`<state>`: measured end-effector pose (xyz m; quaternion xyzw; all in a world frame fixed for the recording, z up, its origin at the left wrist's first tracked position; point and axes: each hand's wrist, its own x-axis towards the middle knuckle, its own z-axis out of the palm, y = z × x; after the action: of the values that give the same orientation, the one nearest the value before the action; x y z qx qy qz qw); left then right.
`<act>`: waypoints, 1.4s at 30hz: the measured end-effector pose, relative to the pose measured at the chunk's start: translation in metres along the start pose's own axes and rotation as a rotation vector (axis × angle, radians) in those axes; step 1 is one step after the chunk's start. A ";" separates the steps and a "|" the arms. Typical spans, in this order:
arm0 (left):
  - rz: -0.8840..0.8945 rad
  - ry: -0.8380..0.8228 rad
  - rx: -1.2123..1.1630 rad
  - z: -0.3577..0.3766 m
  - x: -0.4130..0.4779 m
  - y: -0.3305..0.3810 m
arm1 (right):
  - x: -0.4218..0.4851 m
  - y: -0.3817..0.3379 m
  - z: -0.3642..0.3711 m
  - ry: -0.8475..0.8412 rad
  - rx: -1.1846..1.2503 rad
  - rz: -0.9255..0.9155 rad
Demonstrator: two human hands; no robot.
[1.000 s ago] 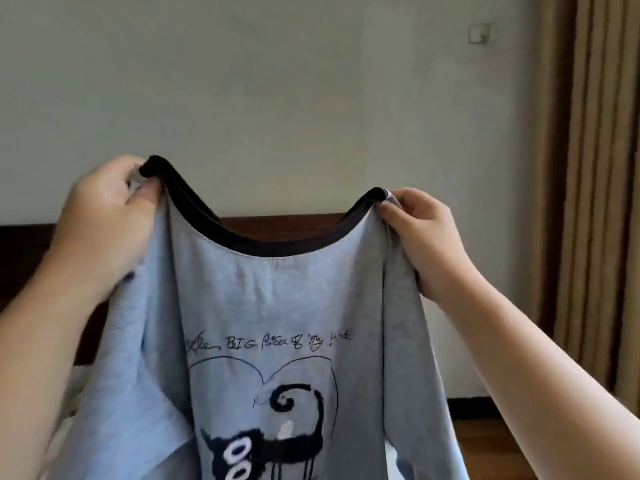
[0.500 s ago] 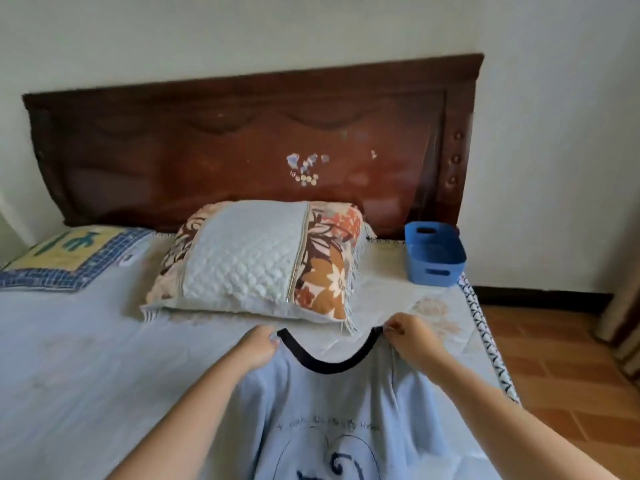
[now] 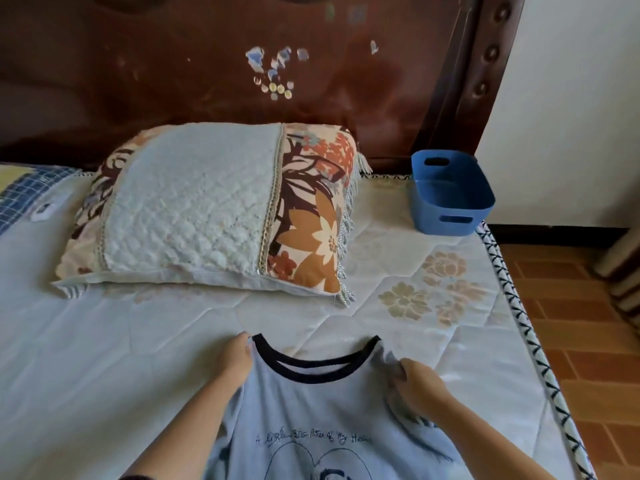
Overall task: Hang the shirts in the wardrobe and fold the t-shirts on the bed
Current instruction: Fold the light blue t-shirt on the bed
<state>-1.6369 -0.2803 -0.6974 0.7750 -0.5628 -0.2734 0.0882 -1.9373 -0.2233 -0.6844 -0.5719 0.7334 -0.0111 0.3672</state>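
The bed (image 3: 104,341) carried everything. A pillow (image 3: 207,209) lay against its head edge. The tee (image 3: 311,403) lay print-up toward the near side, right of middle, with its collar facing the pillow. It looked light, soft and limp, apt to slump or crease, so the shoulders seemed the place to hold. A basket (image 3: 450,220) sat in the far right corner. Left hand (image 3: 237,358) and right hand (image 3: 419,386) each gripped a shoulder — fingers curled into cloth.

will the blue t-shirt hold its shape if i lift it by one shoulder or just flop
Probably flops: the t-shirt bunches into wrinkles where the right hand pinches it. Likely light, since the left hand holds its shoulder with a small grip. Pushed, it would probably crease on the mattress.
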 end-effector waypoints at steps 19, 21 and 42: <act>0.183 0.100 0.574 -0.004 0.062 0.025 | 0.092 -0.007 -0.057 0.247 0.260 0.008; 0.157 0.052 0.567 -0.005 0.061 0.030 | 0.082 -0.004 -0.060 0.170 0.314 0.035; 0.546 -0.076 0.279 0.099 -0.097 0.114 | 0.002 0.086 -0.045 0.310 0.692 0.156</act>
<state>-1.8036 -0.2139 -0.6984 0.5891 -0.7852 -0.1883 0.0300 -2.0337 -0.2130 -0.6899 -0.3484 0.7744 -0.3162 0.4229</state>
